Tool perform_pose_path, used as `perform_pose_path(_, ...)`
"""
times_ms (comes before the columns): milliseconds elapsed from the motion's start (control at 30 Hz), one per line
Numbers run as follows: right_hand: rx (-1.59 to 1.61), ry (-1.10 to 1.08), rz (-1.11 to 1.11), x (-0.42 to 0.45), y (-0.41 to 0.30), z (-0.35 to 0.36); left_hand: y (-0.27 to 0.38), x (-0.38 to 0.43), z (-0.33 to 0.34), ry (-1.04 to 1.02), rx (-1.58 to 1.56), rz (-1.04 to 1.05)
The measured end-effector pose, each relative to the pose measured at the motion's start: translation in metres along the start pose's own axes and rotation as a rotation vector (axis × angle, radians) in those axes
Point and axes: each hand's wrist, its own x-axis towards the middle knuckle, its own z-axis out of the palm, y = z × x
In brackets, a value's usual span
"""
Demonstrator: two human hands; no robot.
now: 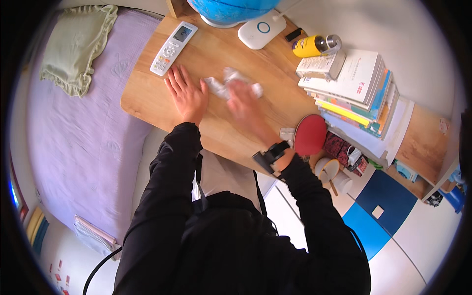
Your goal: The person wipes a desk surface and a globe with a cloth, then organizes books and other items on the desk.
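My left hand point(187, 96) lies flat on the wooden desk point(217, 134), its fingers spread just below a white air-conditioner remote control point(173, 48). To its right, my right hand point(243, 105), blurred, presses on a crumpled white tissue or cloth point(217, 87) that sticks out around its fingers. A black band with a dark device point(271, 155) is on my right wrist. Near that wrist a red table tennis bat point(311, 135) lies at the desk's front right part.
A blue globe point(232, 9) and a white rounded device point(261, 30) stand at the back. On the right, a yellow bottle point(309, 46) lies by stacked books point(354, 81). A bed point(88, 140) with a green pillow point(75, 48) adjoins the left.
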Motion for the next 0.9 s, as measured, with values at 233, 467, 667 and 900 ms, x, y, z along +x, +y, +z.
perform_pose_path(233, -0.287, 0.219, 0.584, -0.065, 0.054, -0.033, 0.001, -0.001, 0.002, -0.018, 0.000, 0.000)
perform_pose_path(467, -0.024, -0.099, 0.419, -0.053, -0.131, 0.053, -0.006, 0.001, 0.013, 0.004, 0.034, 0.017)
perform_pose_path(667, -0.053, -0.076, 0.379, -0.094, -0.093, 0.045, -0.006, 0.000, 0.009, -0.032, 0.053, 0.034)
perform_pose_path(900, -0.372, 0.160, 0.718, -0.114, -0.040, 0.020, -0.011, -0.002, 0.010, -0.017, 0.067, 0.085)
